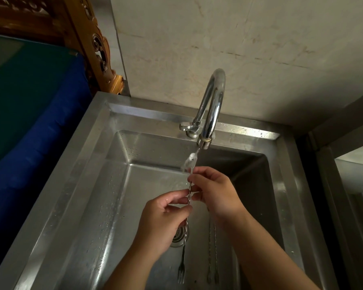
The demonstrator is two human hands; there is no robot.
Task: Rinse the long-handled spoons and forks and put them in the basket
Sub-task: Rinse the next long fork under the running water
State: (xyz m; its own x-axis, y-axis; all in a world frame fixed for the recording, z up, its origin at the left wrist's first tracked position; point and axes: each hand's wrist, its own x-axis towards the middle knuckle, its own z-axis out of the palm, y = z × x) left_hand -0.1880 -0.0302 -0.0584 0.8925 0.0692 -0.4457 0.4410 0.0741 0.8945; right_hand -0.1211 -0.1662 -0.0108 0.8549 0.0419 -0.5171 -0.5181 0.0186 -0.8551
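Three long-handled utensils (189, 191), one faucet (212, 105), one sink (88, 164), two hands (161, 222).

Drain (177, 237) half hidden by left hand (159, 225); spoon bowl (189, 162) water-blurred.

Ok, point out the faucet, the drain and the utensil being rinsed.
faucet (213, 97): head view, on the curved chrome neck.
drain (177, 237): head view, on the strainer's visible part.
utensil being rinsed (190, 162): head view, on its wet head under the spout.

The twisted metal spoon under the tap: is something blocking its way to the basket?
Cannot tell: no basket is in view. Both hands, left and right, pinch the twisted long-handled metal spoon under the chrome tap, above the steel sink.
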